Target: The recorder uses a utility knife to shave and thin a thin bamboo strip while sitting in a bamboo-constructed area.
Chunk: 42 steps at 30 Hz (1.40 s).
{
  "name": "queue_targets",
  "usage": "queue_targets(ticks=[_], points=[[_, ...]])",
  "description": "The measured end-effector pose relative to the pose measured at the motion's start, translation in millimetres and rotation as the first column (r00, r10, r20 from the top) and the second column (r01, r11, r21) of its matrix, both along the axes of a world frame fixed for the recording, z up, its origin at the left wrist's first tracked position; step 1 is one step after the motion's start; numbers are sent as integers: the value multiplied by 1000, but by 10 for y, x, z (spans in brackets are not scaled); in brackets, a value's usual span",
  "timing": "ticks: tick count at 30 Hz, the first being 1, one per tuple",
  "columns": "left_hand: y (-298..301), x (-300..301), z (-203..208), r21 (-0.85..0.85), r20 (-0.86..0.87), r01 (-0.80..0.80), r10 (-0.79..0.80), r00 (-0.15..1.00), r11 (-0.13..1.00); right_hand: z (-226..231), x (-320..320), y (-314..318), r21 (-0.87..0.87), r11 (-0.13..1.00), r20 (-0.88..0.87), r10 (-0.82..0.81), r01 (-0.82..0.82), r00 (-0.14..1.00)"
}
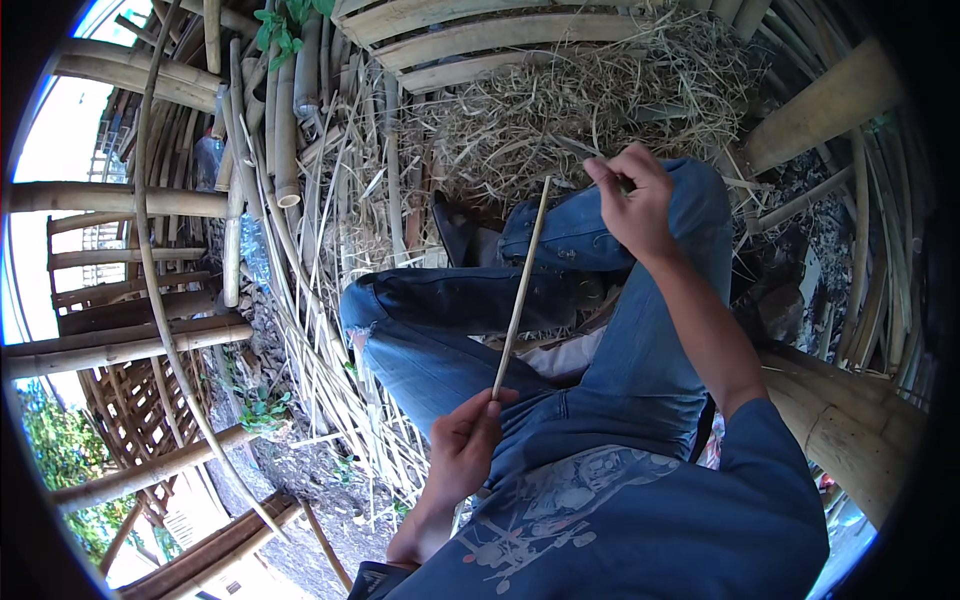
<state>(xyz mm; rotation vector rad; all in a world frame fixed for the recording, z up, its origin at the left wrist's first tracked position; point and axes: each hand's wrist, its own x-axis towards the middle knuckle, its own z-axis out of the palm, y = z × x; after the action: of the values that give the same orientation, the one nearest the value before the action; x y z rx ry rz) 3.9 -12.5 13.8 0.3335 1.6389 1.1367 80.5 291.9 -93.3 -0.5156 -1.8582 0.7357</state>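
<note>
My left hand (466,440) is closed around the lower end of a thin, pale bamboo strip (523,285). The strip slants up and away across my lap, its far tip free in the air. My right hand (637,200) is raised above my right knee, fingers curled around a knife. Only the knife's narrow grey blade (574,147) shows, pointing left past my thumb; the fist hides its handle. Blade and strip are apart, with a small gap between the blade and the strip's far tip.
Curly bamboo shavings (600,110) cover the ground beyond my feet, below a slatted bamboo piece (500,40). Many loose split strips (310,340) lie to my left, near a bamboo frame (120,205). Thick bamboo poles stand close on my right (850,420).
</note>
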Motion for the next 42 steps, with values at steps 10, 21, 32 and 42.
queue_targets(ticks=[10,21,32,42], points=[[172,39,-260,97,-238,-115,136,962,989,256,-115,-837,-25,994,-139,106,-110,985],[256,85,-312,67,-320,-163,176,931,984,275,-78,-932,111,945,-109,318,-307,942],[306,233,-324,107,-830,18,79,552,994,239,-67,-901,52,958,-32,285,-283,958],[151,212,-353,96,-855,33,65,514,995,119,-70,-451,72,997,-1,26,-26,1000]])
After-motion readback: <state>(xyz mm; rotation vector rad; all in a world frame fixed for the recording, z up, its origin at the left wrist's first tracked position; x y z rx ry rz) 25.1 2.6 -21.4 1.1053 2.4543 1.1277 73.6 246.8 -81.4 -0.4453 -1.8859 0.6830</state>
